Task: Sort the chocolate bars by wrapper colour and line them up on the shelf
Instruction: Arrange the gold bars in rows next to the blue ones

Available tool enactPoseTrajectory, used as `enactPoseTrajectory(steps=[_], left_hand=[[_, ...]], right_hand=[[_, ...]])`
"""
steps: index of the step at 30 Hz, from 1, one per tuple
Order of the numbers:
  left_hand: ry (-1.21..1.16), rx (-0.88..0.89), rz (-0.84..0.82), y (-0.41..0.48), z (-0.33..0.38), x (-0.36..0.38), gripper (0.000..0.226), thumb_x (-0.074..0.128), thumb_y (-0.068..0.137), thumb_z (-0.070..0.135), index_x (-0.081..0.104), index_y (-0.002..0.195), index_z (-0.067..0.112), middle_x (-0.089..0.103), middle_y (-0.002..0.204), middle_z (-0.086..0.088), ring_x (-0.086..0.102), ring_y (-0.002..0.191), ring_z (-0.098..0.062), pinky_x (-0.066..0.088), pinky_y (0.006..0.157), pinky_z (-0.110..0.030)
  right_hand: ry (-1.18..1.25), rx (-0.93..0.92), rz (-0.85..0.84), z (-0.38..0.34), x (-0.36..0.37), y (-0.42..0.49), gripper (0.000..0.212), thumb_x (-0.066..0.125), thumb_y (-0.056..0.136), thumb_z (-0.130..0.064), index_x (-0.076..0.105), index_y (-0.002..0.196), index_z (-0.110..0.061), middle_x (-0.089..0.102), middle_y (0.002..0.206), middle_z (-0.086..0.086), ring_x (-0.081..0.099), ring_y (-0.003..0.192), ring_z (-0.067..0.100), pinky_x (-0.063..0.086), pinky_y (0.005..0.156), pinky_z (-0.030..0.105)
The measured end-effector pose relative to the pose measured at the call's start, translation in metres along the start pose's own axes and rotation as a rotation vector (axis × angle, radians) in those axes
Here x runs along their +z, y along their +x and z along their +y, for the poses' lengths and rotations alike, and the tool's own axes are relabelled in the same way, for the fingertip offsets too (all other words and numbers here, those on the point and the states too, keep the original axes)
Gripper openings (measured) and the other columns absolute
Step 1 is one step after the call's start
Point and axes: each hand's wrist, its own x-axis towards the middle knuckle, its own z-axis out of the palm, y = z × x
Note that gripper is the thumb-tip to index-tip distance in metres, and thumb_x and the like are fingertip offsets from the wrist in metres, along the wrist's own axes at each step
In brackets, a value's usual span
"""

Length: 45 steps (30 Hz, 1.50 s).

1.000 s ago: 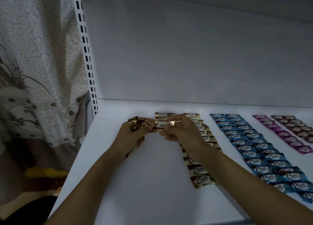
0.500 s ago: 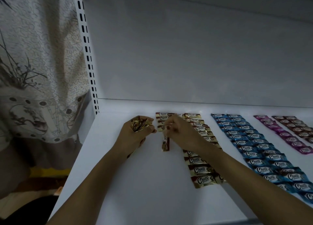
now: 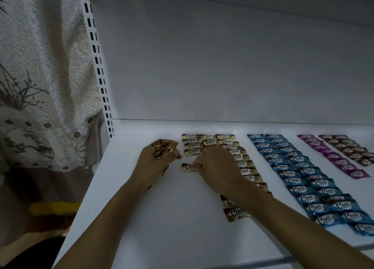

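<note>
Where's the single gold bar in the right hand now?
Head view, left of centre: the gold bar lies on the shelf at the fingertips of the right hand, just in front of the leftmost gold column, right of the left hand.

Dim and bluish overall. Brightest along the back of the shelf point(image 3: 153, 127), darker toward the front. Curved by wide-angle distortion at the edges.

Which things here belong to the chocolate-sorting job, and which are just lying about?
Job: left hand gripping a bunch of gold bars; right hand pinching a single gold bar; gold rows; blue rows; purple row; brown rows; shelf.
Lying about: patterned curtain; slotted upright; yellow object.
</note>
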Motion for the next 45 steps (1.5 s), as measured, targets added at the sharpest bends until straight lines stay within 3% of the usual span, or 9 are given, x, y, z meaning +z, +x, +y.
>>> enactPoseTrajectory(steps=[4, 9, 13, 26, 28, 31, 34, 39, 45], left_hand=[[0.020, 0.008, 0.009, 0.000, 0.000, 0.000, 0.013, 0.063, 0.090, 0.008, 0.066, 0.101, 0.015, 0.074, 0.078, -0.001, 0.039, 0.046, -0.014, 0.035, 0.041, -0.020], [0.044, 0.027, 0.007, 0.000, -0.002, 0.000, 0.013, 0.063, 0.090, 0.009, 0.066, 0.102, 0.015, 0.074, 0.080, -0.001, 0.040, 0.046, -0.015, 0.035, 0.041, -0.020], [0.028, 0.028, 0.010, 0.000, -0.002, 0.000, 0.013, 0.063, 0.090, 0.008, 0.067, 0.100, 0.015, 0.074, 0.078, -0.002, 0.038, 0.046, -0.016, 0.034, 0.041, -0.019], [0.020, 0.007, 0.014, -0.001, 0.001, 0.001, 0.012, 0.063, 0.090, 0.010, 0.067, 0.099, 0.017, 0.074, 0.079, -0.003, 0.038, 0.047, -0.017, 0.034, 0.040, -0.020], [-0.003, 0.007, 0.039, -0.002, 0.003, 0.001, 0.009, 0.062, 0.091, 0.010, 0.066, 0.099, 0.013, 0.074, 0.079, -0.001, 0.039, 0.046, -0.014, 0.034, 0.040, -0.019], [-0.175, -0.037, 0.101, -0.004, 0.009, 0.003, 0.010, 0.057, 0.095, 0.016, 0.065, 0.097, 0.011, 0.073, 0.080, 0.000, 0.041, 0.045, -0.009, 0.032, 0.040, -0.018], [-0.420, -0.157, 0.185, -0.003, 0.016, 0.007, 0.017, 0.054, 0.097, 0.025, 0.063, 0.090, 0.012, 0.069, 0.075, 0.004, 0.041, 0.044, -0.006, 0.031, 0.038, -0.018], [-0.685, -0.292, 0.204, -0.003, 0.013, 0.004, 0.022, 0.052, 0.097, 0.034, 0.054, 0.088, 0.014, 0.053, 0.068, 0.003, 0.037, 0.043, -0.006, 0.032, 0.037, -0.017], [-0.694, -0.250, 0.228, -0.001, 0.014, 0.004, 0.022, 0.051, 0.098, 0.032, 0.059, 0.086, 0.016, 0.055, 0.069, 0.001, 0.045, 0.045, -0.008, 0.039, 0.043, -0.019]], right_hand=[[-0.100, -0.053, 0.054, -0.013, 0.011, -0.011, 0.024, 0.050, 0.090, -0.022, 0.072, 0.094, -0.014, 0.067, 0.093, 0.004, 0.062, 0.088, 0.024, 0.044, 0.078, 0.035], [-0.024, 0.042, -0.010, -0.027, 0.014, -0.015, 0.065, 0.020, 0.088, -0.050, 0.066, 0.105, -0.008, 0.064, 0.103, 0.009, 0.062, 0.092, 0.026, 0.048, 0.079, 0.036], [-0.042, 0.080, -0.095, -0.027, 0.015, -0.008, 0.060, 0.028, 0.098, -0.052, 0.047, 0.132, -0.007, 0.047, 0.131, 0.012, 0.049, 0.116, 0.029, 0.036, 0.098, 0.037], [-0.052, 0.130, -0.091, -0.024, 0.017, 0.001, 0.055, 0.033, 0.097, -0.049, 0.049, 0.131, -0.009, 0.042, 0.134, 0.012, 0.041, 0.121, 0.028, 0.032, 0.100, 0.037], [0.067, 0.100, 0.020, -0.024, 0.015, 0.000, 0.046, 0.039, 0.097, -0.044, 0.055, 0.128, -0.014, 0.049, 0.128, 0.009, 0.048, 0.116, 0.025, 0.036, 0.098, 0.036], [0.545, 0.143, 0.164, -0.030, 0.008, -0.003, 0.029, 0.050, 0.093, -0.034, 0.065, 0.111, -0.019, 0.065, 0.105, -0.001, 0.060, 0.096, 0.014, 0.048, 0.086, 0.034], [0.888, 0.220, 0.073, -0.046, -0.002, -0.007, 0.016, 0.063, 0.086, -0.034, 0.060, 0.098, -0.025, 0.063, 0.087, -0.012, 0.059, 0.075, 0.002, 0.047, 0.065, 0.024], [0.947, 0.198, 0.076, -0.067, 0.006, -0.008, 0.027, 0.076, 0.074, -0.041, 0.057, 0.080, -0.023, 0.062, 0.079, -0.010, 0.057, 0.068, 0.005, 0.047, 0.064, 0.027], [1.033, 0.225, 0.067, -0.068, 0.010, -0.007, 0.015, 0.062, 0.090, -0.025, 0.064, 0.075, -0.023, 0.066, 0.081, -0.002, 0.060, 0.075, 0.009, 0.042, 0.066, 0.018]])
